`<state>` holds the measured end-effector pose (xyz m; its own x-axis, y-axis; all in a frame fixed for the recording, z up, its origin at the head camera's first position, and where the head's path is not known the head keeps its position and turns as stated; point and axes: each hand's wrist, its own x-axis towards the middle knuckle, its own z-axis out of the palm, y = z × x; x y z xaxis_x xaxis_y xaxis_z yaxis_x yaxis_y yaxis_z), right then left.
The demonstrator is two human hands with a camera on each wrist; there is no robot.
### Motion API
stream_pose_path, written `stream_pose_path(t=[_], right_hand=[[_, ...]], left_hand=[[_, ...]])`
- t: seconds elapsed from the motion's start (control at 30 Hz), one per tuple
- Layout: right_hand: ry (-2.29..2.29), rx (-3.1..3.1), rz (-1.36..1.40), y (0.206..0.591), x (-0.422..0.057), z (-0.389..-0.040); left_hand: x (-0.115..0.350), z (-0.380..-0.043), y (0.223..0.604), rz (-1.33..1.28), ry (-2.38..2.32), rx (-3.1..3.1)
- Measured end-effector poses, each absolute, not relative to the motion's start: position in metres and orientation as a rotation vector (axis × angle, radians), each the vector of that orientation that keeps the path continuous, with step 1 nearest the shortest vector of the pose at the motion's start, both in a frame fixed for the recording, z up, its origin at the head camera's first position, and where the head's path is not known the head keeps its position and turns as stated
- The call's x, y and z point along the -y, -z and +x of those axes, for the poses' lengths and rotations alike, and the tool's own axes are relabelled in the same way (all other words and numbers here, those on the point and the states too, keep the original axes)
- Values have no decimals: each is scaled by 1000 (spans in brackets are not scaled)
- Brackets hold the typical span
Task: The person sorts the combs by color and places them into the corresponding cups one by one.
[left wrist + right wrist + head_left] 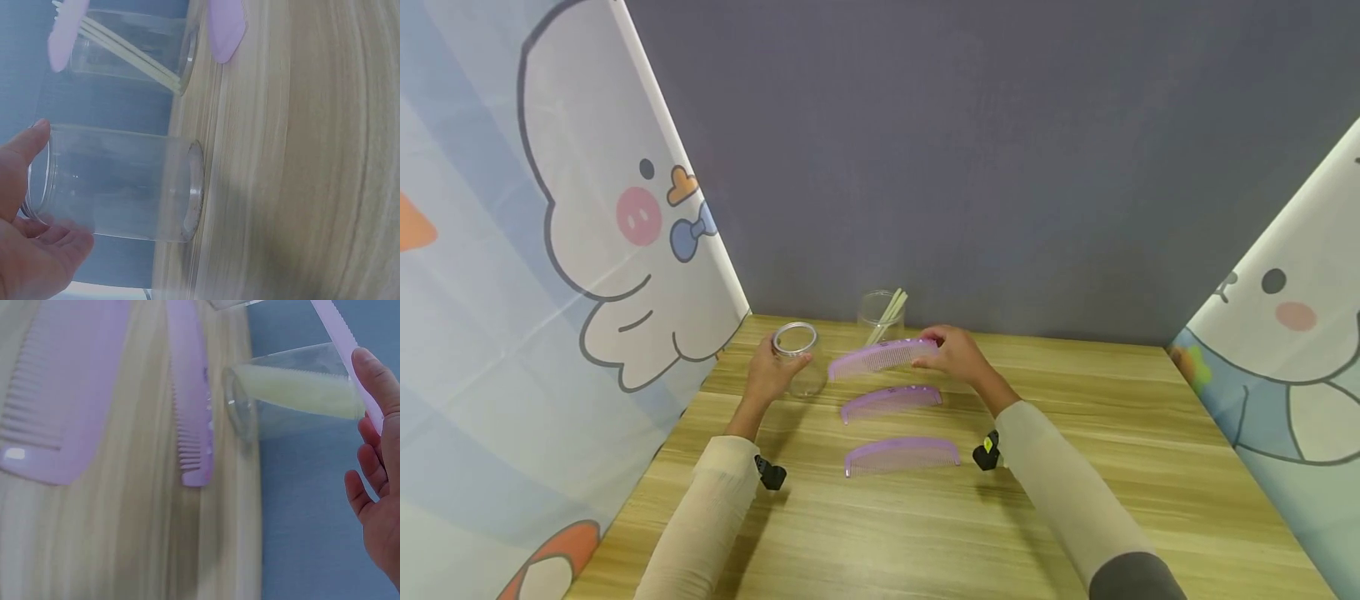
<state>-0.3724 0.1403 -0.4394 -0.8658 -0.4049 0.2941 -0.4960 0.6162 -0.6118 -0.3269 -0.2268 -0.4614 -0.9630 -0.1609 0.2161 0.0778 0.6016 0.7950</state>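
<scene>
My left hand grips a clear jar near its rim, thumb on one side and fingers on the other. The jar stands upright on the table, with nothing visible in it. A purple comb is pinched at its right end by my right hand, thumb against the fingers. This comb is off the table, its left end close to the jar. Below it on the table lie a second purple comb and a third purple comb, roughly parallel.
Behind the held comb stands another clear jar with pale yellow-green combs leaning in it. The wooden table ends at a grey backdrop. A cartoon-printed curtain borders the left side, another curtain the right.
</scene>
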Motion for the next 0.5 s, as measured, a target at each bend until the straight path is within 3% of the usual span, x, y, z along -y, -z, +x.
stream_pose_path(t=[0.5], right_hand=[[-1003, 2643, 671, 410, -112, -373]], left_hand=[[227, -326, 461, 56, 1314, 2561]])
